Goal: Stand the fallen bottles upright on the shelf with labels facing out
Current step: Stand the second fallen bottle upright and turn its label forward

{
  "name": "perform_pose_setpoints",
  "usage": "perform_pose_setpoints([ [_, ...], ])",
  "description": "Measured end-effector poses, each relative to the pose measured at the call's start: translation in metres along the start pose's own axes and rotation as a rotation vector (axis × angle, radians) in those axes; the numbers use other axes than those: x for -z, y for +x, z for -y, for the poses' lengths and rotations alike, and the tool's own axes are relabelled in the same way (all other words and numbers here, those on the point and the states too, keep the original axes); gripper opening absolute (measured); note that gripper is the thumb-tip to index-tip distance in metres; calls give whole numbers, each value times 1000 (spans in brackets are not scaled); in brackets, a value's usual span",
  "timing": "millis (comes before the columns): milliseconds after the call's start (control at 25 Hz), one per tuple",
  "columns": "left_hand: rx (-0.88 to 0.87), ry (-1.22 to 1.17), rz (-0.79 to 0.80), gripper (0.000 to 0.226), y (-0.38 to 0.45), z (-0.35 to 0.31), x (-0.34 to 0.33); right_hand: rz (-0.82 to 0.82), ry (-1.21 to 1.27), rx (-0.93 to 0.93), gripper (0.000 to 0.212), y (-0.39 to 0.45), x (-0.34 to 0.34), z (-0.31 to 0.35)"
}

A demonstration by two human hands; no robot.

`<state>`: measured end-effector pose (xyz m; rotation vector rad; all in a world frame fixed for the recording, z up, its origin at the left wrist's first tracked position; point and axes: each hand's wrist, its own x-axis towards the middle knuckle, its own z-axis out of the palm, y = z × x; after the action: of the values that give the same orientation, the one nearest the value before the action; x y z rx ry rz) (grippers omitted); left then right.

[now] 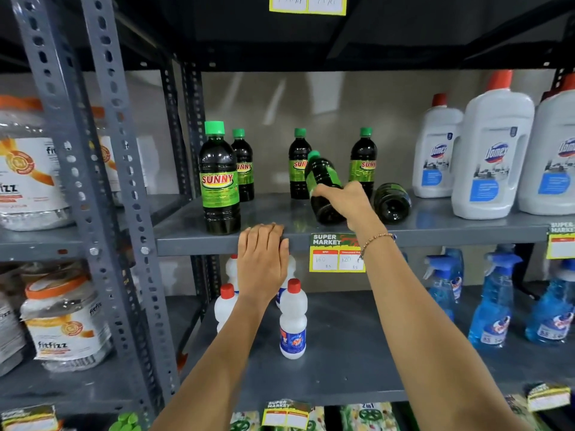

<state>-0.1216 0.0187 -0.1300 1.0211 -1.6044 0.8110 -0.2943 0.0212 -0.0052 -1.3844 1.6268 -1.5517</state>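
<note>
Dark Sunny bottles with green caps and green labels stand on the grey middle shelf (280, 236). One upright bottle (219, 178) is at the front left with its label facing out, and three more stand behind. My right hand (348, 202) grips a tilted bottle (322, 178), its cap leaning back and left and its base near the shelf. Another fallen bottle (392, 202) lies on its side just right of that hand, base toward me. My left hand (264, 259) rests flat on the shelf's front edge, holding nothing.
White Domex bottles (491, 154) stand at the right of the same shelf. A price tag (336, 253) hangs on the shelf edge. Below are small white bottles (292, 325) and blue spray bottles (494, 303). Grey slotted uprights (124, 181) and jars (28, 163) stand at the left.
</note>
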Motion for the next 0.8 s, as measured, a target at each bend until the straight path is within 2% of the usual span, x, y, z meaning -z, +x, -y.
perform_pose_setpoints([
  [80,-25,15,17,33,0,2,0,45,194,62,57,-4,-6,-9],
  [160,-37,21,29,34,0,3,2,153,246,123,71,-6,-7,-11],
  [360,-14,10,29,32,0,-1,4,266,42,242,74,-7,-8,-13],
  [520,-10,11,54,33,0,-2,9,234,-252,353,79,-8,-14,-13],
  [680,-24,17,152,33,3,-2,22,292,-96,282,76,-12,-9,-12],
  [800,-80,48,218,37,9,6,28,304,-71,291,78,-17,-7,-11],
])
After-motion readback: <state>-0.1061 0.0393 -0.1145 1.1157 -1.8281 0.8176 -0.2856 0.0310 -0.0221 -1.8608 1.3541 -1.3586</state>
